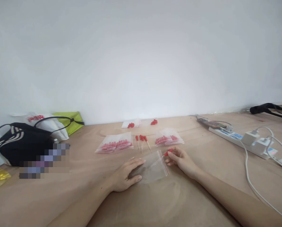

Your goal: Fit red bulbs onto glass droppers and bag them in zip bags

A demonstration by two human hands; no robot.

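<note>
A clear zip bag [152, 168] lies flat on the table, its red-striped mouth facing right. My left hand [128, 175] rests at its left end, thumb and fingers apart. In my right hand [182, 160], pinched fingers hold red-bulbed droppers [168, 152] by their bulbs at the bag's mouth; their thin stems point left, but I cannot tell how far they reach inside. Beyond the bag, several loose droppers [141, 138] lie side by side. Filled zip bags of red-ended pieces lie at the left [116, 143] and right [169, 138] of them.
Farther back are two small groups of red bulbs, left [130, 125] and right [154, 122]. A power strip [237, 143] with chargers, cables and a phone [213, 123] occupies the right. On the left stand a black bag [25, 145] and a lime-green bag [68, 121]. A white wall [141, 63] closes the back.
</note>
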